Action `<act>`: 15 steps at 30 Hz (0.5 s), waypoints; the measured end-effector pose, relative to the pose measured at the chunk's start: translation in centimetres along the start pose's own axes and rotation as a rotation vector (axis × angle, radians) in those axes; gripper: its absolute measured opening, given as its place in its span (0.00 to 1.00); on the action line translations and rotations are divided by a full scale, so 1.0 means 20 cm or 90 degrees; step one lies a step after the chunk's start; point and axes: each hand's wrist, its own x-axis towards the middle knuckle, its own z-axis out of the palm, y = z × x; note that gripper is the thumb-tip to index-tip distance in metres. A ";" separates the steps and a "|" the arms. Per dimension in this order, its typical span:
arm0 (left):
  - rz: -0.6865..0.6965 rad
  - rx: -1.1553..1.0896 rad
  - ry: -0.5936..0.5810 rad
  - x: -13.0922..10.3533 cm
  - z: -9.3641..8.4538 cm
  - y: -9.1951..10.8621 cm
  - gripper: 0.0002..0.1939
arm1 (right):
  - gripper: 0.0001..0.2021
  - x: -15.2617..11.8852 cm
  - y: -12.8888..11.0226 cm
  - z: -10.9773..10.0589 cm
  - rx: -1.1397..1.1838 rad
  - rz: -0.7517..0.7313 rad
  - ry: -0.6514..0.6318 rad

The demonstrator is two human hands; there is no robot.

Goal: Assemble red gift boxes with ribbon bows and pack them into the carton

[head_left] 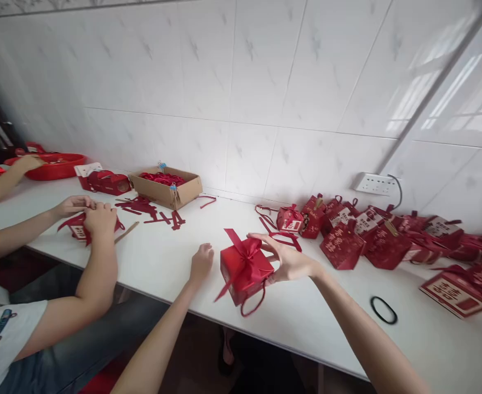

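Observation:
A red gift box (pixel 241 273) with a ribbon bow on top is tilted above the white table, and a cord loop hangs from its lower side. My right hand (pixel 292 262) grips the box from the right, thumb and fingers around its edges. Just left of the box, my left hand (pixel 202 264) has its fingers curled together near the table; whether anything small is inside them cannot be made out. Behind the right hand, a smaller red box (pixel 290 220) with a bow stands beside loose red ribbons (pixel 284 239).
Many red boxes (pixel 342 244) crowd the right back. A black ring (pixel 383 310) lies at right. A cardboard box (pixel 154 191) of red ribbon stands back left. Beside me, a person's hands (pixel 101 219) hold another red box. A power strip (pixel 375 184) is on the wall.

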 end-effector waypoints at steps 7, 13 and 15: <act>-0.017 -0.150 -0.164 -0.24 0.10 0.15 0.18 | 0.47 -0.26 0.35 -0.07 0.097 0.159 -0.064; 0.010 -0.231 -0.248 -0.52 0.21 0.33 0.22 | 0.24 -0.53 0.45 0.12 0.095 0.174 0.470; -0.003 -0.243 -0.262 -0.61 0.22 0.34 0.20 | 0.21 -0.59 0.42 0.25 0.095 0.196 0.572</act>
